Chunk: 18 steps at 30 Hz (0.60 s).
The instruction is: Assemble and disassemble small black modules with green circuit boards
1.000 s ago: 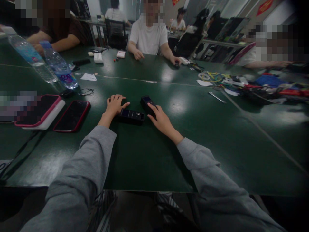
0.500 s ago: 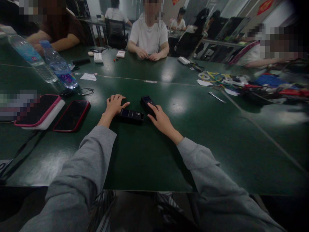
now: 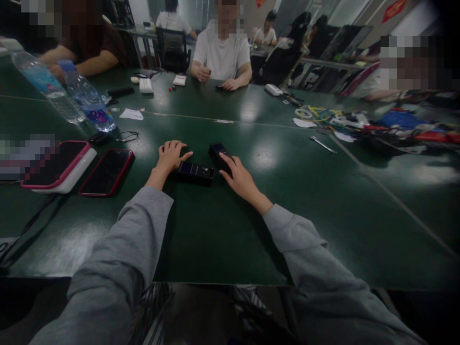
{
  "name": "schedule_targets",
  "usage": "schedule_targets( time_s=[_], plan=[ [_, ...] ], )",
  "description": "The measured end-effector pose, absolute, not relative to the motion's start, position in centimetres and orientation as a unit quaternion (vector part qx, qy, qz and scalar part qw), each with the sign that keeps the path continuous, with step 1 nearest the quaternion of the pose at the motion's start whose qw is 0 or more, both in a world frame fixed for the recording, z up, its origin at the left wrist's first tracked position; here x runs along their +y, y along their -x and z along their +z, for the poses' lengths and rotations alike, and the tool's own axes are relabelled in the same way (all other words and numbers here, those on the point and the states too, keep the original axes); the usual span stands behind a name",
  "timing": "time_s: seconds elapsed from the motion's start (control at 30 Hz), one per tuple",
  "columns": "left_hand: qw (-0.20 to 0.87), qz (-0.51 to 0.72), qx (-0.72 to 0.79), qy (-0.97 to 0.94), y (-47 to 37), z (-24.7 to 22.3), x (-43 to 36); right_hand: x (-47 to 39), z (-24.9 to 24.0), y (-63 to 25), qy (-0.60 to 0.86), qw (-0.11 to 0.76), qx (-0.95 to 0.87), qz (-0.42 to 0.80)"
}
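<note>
Head view: beyond the black, box-shaped device with a little screen, the person in a white short-sleeved shirt has raised one hand away from the other, while the wearer's hands have not moved, so the handling stands unchanged. That device lies flat on the glossy green table, the left hand at its left end, fingers spread; just right of it, the right hand drapes over a second black boxy device, thumb and index apart, grip unclear.

Two clear bottles stand beyond a red-cased phone, and a wrench lies near tangled cables.
</note>
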State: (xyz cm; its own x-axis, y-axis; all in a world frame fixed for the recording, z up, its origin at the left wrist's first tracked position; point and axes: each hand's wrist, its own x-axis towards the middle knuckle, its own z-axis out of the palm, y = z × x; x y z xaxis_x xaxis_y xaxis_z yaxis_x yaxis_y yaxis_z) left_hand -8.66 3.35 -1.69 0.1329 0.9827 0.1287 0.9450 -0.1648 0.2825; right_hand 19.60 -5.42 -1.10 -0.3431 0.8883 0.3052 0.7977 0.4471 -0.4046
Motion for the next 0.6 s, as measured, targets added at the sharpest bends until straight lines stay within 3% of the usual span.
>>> schedule_targets(
  time_s=[0.6],
  plan=[
    [0.055, 0.146, 0.641, -0.752, 8.66, -1.87, 3.38, -5.32, -1.3, -19.55, 0.519, 0.247, -0.813, 0.092]
  ],
)
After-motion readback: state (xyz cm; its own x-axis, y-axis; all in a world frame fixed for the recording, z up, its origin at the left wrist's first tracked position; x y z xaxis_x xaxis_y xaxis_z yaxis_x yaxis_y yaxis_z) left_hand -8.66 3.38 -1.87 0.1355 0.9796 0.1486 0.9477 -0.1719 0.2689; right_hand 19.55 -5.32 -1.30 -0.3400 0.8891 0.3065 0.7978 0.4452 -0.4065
